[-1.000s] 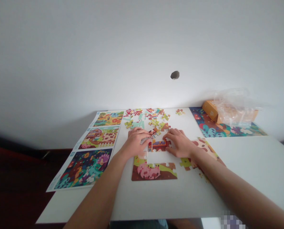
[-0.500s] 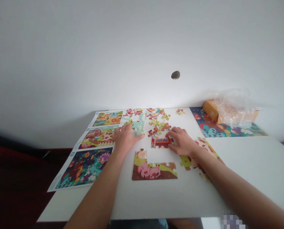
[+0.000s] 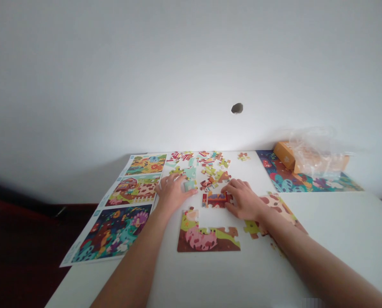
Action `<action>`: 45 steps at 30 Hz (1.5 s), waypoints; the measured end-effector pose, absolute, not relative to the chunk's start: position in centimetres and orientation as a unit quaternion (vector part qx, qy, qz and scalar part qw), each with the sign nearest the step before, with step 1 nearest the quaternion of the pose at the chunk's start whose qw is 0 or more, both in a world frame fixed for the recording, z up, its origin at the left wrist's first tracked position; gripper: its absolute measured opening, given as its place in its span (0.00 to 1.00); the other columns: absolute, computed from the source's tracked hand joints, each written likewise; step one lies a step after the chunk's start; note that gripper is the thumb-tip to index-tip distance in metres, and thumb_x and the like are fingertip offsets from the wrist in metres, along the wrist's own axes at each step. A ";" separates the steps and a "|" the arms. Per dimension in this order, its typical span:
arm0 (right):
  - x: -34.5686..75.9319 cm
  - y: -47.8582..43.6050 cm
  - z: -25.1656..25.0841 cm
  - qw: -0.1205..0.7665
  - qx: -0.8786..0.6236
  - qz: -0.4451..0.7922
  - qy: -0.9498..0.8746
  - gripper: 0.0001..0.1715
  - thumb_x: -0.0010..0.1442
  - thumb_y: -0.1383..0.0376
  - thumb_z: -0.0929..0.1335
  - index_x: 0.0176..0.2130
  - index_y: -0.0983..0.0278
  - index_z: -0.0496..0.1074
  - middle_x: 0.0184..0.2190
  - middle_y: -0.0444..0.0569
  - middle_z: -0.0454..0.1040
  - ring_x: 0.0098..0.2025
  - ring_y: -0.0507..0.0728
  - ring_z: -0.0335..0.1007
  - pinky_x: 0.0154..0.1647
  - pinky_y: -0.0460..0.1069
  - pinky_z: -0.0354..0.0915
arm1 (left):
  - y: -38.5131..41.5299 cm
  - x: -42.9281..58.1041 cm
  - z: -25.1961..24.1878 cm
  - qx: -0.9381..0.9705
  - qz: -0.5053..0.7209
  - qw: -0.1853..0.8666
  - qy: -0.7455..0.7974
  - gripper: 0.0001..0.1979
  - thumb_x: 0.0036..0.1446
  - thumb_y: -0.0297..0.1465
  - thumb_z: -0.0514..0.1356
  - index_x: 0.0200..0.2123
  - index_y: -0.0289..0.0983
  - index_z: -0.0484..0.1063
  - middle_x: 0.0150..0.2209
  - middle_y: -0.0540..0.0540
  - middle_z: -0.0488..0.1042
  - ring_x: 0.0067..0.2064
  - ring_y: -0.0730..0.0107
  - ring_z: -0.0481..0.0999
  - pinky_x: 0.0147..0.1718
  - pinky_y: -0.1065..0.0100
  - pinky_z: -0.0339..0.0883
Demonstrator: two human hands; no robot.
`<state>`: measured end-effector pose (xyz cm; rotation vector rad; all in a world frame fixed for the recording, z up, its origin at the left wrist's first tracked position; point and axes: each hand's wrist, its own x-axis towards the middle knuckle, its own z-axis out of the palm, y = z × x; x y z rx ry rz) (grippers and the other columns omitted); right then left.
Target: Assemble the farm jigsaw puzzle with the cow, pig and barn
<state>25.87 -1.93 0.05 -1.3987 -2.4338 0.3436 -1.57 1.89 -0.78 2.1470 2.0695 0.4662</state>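
My left hand (image 3: 172, 193) rests on the white table (image 3: 322, 239) with its fingers curled over a pale teal puzzle piece (image 3: 189, 185). My right hand (image 3: 244, 199) lies beside it, fingertips closed on a joined red puzzle section (image 3: 215, 199). Below both hands sits a partly built puzzle corner (image 3: 207, 233) with a pink pig on brown ground. A brown-spotted joined section (image 3: 274, 205) lies under my right wrist. Several loose pieces (image 3: 210, 167) are scattered beyond the hands.
A strip of picture sheets (image 3: 127, 201) lies along the table's left edge. At the back right, a finished dark puzzle (image 3: 287, 179) carries an orange box (image 3: 285, 155) and a clear plastic bag (image 3: 319, 149). The wall has a dark hole (image 3: 237, 108).
My left hand left the red section, went left to the loose pieces and closed on a teal piece. My right hand stayed on the red section. The view tilted up slightly.
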 end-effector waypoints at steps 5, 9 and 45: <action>25.9 -2.0 0.1 0.154 -0.487 0.129 -0.850 0.18 0.56 0.63 0.68 0.47 0.61 0.72 0.44 0.53 0.68 0.48 0.62 0.63 0.53 0.58 0.58 | 2.0 -1.6 -1.6 0.628 0.132 0.046 0.766 0.51 0.49 0.64 0.56 0.70 0.46 0.51 0.71 0.30 0.43 0.69 0.26 0.43 0.58 0.27 0.46; 26.0 -1.8 0.1 0.155 -0.490 0.129 -0.848 0.18 0.55 0.63 0.68 0.47 0.61 0.72 0.44 0.53 0.68 0.48 0.63 0.63 0.53 0.59 0.58 | 2.2 -1.8 -2.2 0.603 0.100 0.063 0.789 0.49 0.58 0.61 0.46 0.72 0.37 0.40 0.70 0.24 0.41 0.70 0.27 0.42 0.57 0.28 0.48; 25.9 -1.6 -0.3 0.114 -0.424 0.134 -0.888 0.38 0.63 0.46 0.65 0.67 0.55 0.60 0.71 0.49 0.53 0.72 0.74 0.37 0.67 0.72 0.41 | 2.1 -1.0 -2.0 0.777 0.105 0.087 0.614 0.37 0.57 0.52 0.59 0.67 0.50 0.57 0.70 0.46 0.55 0.71 0.39 0.47 0.63 0.28 0.34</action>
